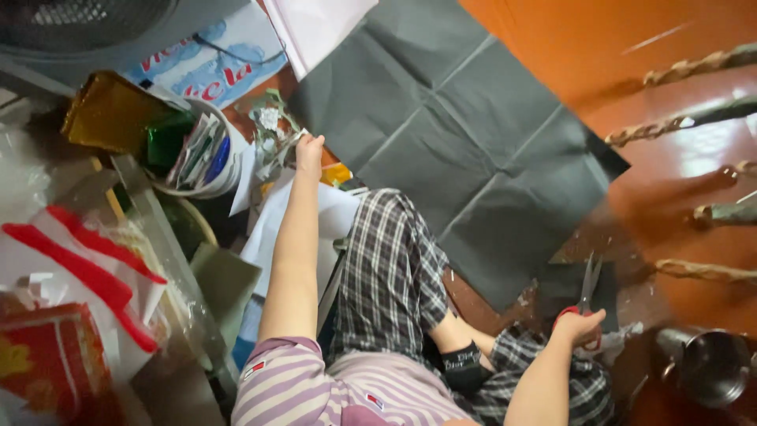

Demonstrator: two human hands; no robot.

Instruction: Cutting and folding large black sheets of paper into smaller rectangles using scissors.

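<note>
My left hand (308, 155) reaches far out and is closed on a small bunch of pale green and white paper flowers (274, 130) next to a white bucket. My right hand (579, 326) rests low on the floor, its fingers on the red handles of a pair of scissors (587, 292) whose blades point away from me. A large sheet of dark grey paper (465, 142), creased into squares, lies spread on the orange floor between the two hands. My legs in checked trousers (390, 276) are folded beneath me.
A white bucket (221, 177) holds folded papers. Gold foil (106, 110), red and white plastic bags (75, 268) and a red box crowd the left. Twisted paper-wrapped stems (694, 67) lie at right. A metal pot (710, 367) stands beside my right hand.
</note>
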